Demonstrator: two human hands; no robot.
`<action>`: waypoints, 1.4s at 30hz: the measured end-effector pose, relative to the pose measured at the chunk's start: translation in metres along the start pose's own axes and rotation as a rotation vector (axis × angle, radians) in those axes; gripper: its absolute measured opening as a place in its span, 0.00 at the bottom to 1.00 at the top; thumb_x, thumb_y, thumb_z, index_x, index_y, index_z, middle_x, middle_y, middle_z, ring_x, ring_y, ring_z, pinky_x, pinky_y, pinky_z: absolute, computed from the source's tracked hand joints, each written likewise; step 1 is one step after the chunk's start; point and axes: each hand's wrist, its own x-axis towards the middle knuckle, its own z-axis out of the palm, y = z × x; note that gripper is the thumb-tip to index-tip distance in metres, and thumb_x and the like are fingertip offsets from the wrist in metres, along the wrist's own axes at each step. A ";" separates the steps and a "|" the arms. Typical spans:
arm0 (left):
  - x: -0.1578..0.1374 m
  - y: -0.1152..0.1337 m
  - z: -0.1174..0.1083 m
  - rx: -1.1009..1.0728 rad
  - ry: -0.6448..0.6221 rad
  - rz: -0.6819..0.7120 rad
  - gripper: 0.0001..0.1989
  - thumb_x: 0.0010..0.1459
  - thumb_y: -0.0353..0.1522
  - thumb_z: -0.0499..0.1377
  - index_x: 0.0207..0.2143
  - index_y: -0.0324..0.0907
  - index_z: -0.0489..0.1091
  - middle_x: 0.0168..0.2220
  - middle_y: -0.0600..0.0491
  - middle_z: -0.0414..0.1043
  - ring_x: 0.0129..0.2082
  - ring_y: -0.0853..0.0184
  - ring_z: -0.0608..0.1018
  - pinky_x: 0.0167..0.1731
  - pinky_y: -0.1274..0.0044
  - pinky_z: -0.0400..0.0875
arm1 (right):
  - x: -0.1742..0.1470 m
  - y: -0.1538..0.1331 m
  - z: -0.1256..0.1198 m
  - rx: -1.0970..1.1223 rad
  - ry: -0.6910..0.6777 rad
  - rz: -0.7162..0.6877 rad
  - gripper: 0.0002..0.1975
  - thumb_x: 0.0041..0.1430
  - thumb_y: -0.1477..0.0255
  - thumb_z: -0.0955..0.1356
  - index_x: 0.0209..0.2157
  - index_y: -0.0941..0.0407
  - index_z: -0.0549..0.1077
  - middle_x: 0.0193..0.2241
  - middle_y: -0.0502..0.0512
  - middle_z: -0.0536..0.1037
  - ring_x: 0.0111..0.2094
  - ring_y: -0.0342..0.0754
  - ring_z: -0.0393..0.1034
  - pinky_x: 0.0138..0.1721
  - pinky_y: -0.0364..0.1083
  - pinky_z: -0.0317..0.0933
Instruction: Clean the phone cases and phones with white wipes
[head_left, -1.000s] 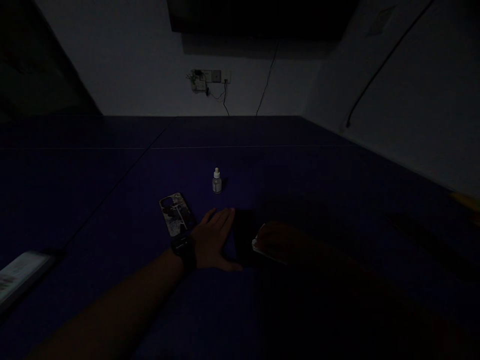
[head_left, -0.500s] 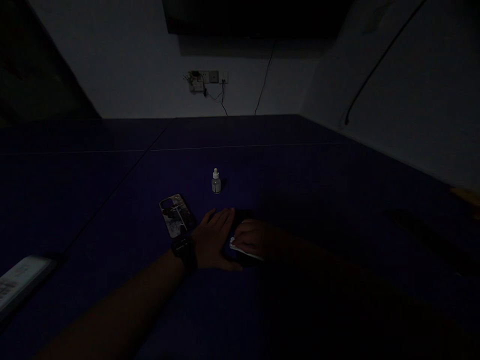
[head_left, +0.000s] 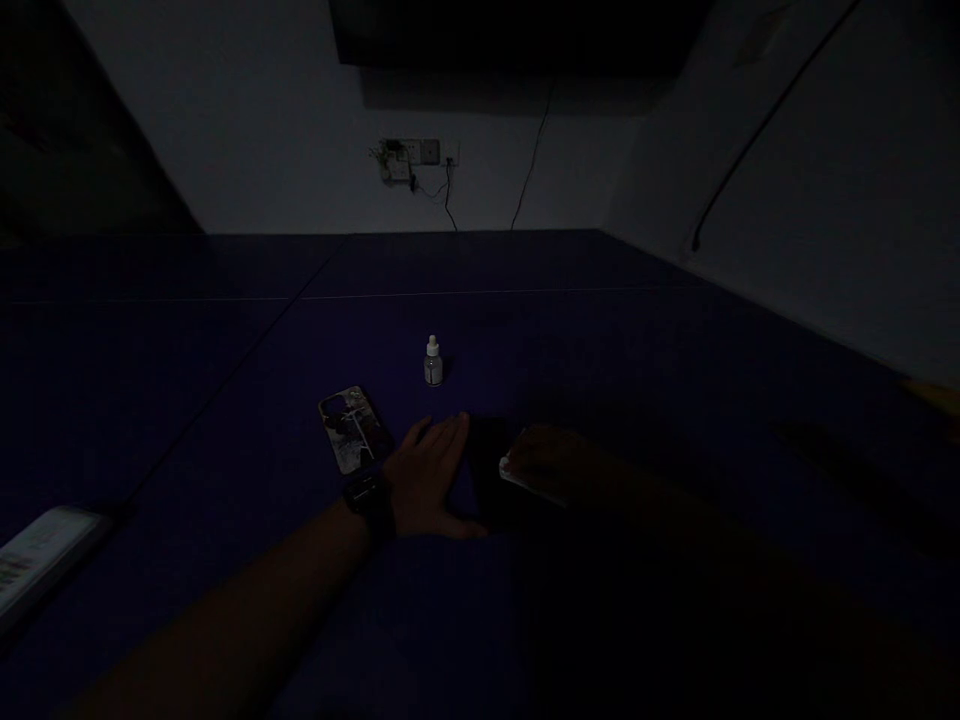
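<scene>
My left hand [head_left: 431, 480], with a dark watch [head_left: 369, 497] on its wrist, lies flat, fingers stretched and thumb apart. Its fingertips and thumb rest along the left edge of a dark flat rectangular thing [head_left: 489, 480], whose kind I cannot make out in the dim light. Over the right part of that dark thing, my right hand [head_left: 551, 458] is closed on a white cloth [head_left: 529, 485], pressed low; whether it is fabric or tissue does not show. Past my left hand, a phone case [head_left: 351, 430] with a printed picture lies flat. A small white-capped dropper bottle [head_left: 433, 365] stands upright farther away.
The dark blue surface [head_left: 225, 420] reaches back to the wall. At the left edge lies a white box [head_left: 49, 550] with coloured print. Sockets with plugs and cables [head_left: 420, 153] sit on the wall, below a black screen [head_left: 517, 35]. Shadow covers the lower right.
My right hand has slid to the right with the white cloth, away from my left hand, baring more of the dark flat thing. My left hand stays in place.
</scene>
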 end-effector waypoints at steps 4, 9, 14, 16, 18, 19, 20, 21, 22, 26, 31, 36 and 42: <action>0.000 0.000 -0.002 -0.006 -0.005 -0.008 0.66 0.48 0.68 0.52 0.71 0.31 0.29 0.69 0.28 0.50 0.68 0.42 0.58 0.66 0.51 0.44 | 0.025 -0.005 0.014 0.007 -0.002 -0.032 0.11 0.69 0.71 0.65 0.40 0.56 0.81 0.39 0.59 0.82 0.43 0.49 0.75 0.47 0.48 0.67; 0.000 0.000 -0.003 -0.011 -0.014 -0.011 0.68 0.47 0.69 0.53 0.71 0.31 0.28 0.68 0.28 0.52 0.68 0.41 0.58 0.65 0.51 0.45 | 0.048 -0.006 0.022 0.003 -0.013 -0.087 0.09 0.67 0.74 0.67 0.42 0.56 0.81 0.40 0.58 0.82 0.44 0.50 0.74 0.49 0.50 0.66; 0.000 0.000 0.000 -0.021 0.019 -0.008 0.66 0.49 0.67 0.54 0.71 0.32 0.30 0.68 0.28 0.52 0.67 0.41 0.60 0.65 0.51 0.45 | 0.027 0.011 0.007 -0.035 -0.041 0.031 0.12 0.69 0.70 0.65 0.41 0.55 0.81 0.39 0.58 0.82 0.43 0.50 0.75 0.47 0.50 0.67; 0.001 0.000 0.001 -0.021 0.020 -0.013 0.66 0.48 0.67 0.54 0.71 0.31 0.31 0.68 0.27 0.51 0.67 0.41 0.60 0.65 0.52 0.44 | 0.013 0.019 -0.002 -0.038 -0.058 0.074 0.14 0.70 0.67 0.64 0.42 0.55 0.82 0.39 0.59 0.82 0.42 0.50 0.75 0.46 0.50 0.68; 0.001 0.001 0.001 -0.022 0.020 -0.012 0.67 0.48 0.67 0.54 0.71 0.31 0.31 0.69 0.27 0.51 0.67 0.41 0.60 0.66 0.52 0.44 | 0.003 0.024 -0.007 -0.036 -0.050 0.106 0.15 0.70 0.65 0.64 0.43 0.54 0.82 0.41 0.60 0.82 0.43 0.50 0.75 0.45 0.50 0.68; 0.001 0.001 0.001 -0.024 0.018 -0.010 0.67 0.48 0.67 0.53 0.71 0.31 0.31 0.69 0.27 0.51 0.67 0.41 0.60 0.66 0.51 0.44 | 0.001 0.025 -0.008 -0.033 -0.045 0.109 0.15 0.70 0.65 0.64 0.44 0.54 0.81 0.42 0.60 0.81 0.43 0.50 0.75 0.45 0.50 0.68; 0.001 0.001 0.001 -0.025 0.016 -0.009 0.66 0.48 0.68 0.53 0.71 0.31 0.31 0.69 0.27 0.51 0.67 0.41 0.60 0.66 0.51 0.44 | 0.001 0.024 -0.008 -0.029 -0.039 0.100 0.14 0.70 0.65 0.64 0.43 0.53 0.81 0.42 0.59 0.81 0.43 0.50 0.75 0.45 0.50 0.68; 0.001 0.001 0.001 -0.026 0.016 -0.009 0.66 0.48 0.68 0.52 0.71 0.30 0.31 0.69 0.27 0.50 0.67 0.41 0.60 0.66 0.51 0.44 | 0.003 0.023 -0.007 -0.024 -0.033 0.084 0.13 0.70 0.66 0.64 0.43 0.53 0.81 0.41 0.59 0.82 0.43 0.50 0.75 0.45 0.50 0.68; 0.001 0.001 0.000 -0.027 0.012 -0.007 0.66 0.49 0.67 0.52 0.71 0.30 0.31 0.69 0.27 0.50 0.68 0.41 0.59 0.66 0.51 0.44 | 0.007 0.020 -0.004 -0.022 -0.030 0.066 0.13 0.70 0.67 0.65 0.43 0.53 0.81 0.41 0.58 0.82 0.43 0.50 0.75 0.46 0.50 0.68; 0.001 0.001 -0.002 -0.031 -0.010 -0.010 0.66 0.48 0.68 0.53 0.71 0.31 0.32 0.69 0.27 0.50 0.68 0.41 0.59 0.65 0.50 0.43 | 0.037 0.004 0.012 -0.036 -0.061 -0.017 0.10 0.68 0.71 0.66 0.42 0.55 0.80 0.40 0.58 0.82 0.44 0.50 0.74 0.49 0.51 0.66; 0.001 0.001 -0.004 -0.045 -0.024 -0.015 0.64 0.49 0.67 0.53 0.71 0.33 0.32 0.69 0.28 0.49 0.69 0.42 0.58 0.66 0.50 0.44 | 0.065 -0.006 0.026 -0.039 -0.016 -0.113 0.08 0.65 0.76 0.67 0.38 0.57 0.80 0.40 0.59 0.82 0.46 0.50 0.74 0.50 0.51 0.66; 0.001 0.002 -0.004 -0.053 -0.023 -0.023 0.66 0.48 0.67 0.54 0.71 0.31 0.32 0.69 0.26 0.49 0.69 0.42 0.57 0.66 0.50 0.44 | 0.044 0.015 0.013 -0.035 -0.037 -0.009 0.10 0.67 0.72 0.66 0.42 0.55 0.80 0.42 0.58 0.82 0.46 0.50 0.74 0.50 0.51 0.66; 0.002 0.001 -0.002 -0.065 0.010 0.003 0.66 0.49 0.66 0.55 0.71 0.32 0.30 0.69 0.27 0.49 0.68 0.41 0.58 0.66 0.49 0.43 | 0.013 0.039 -0.006 -0.032 -0.035 0.099 0.14 0.70 0.66 0.64 0.45 0.55 0.81 0.43 0.60 0.81 0.44 0.51 0.75 0.47 0.50 0.68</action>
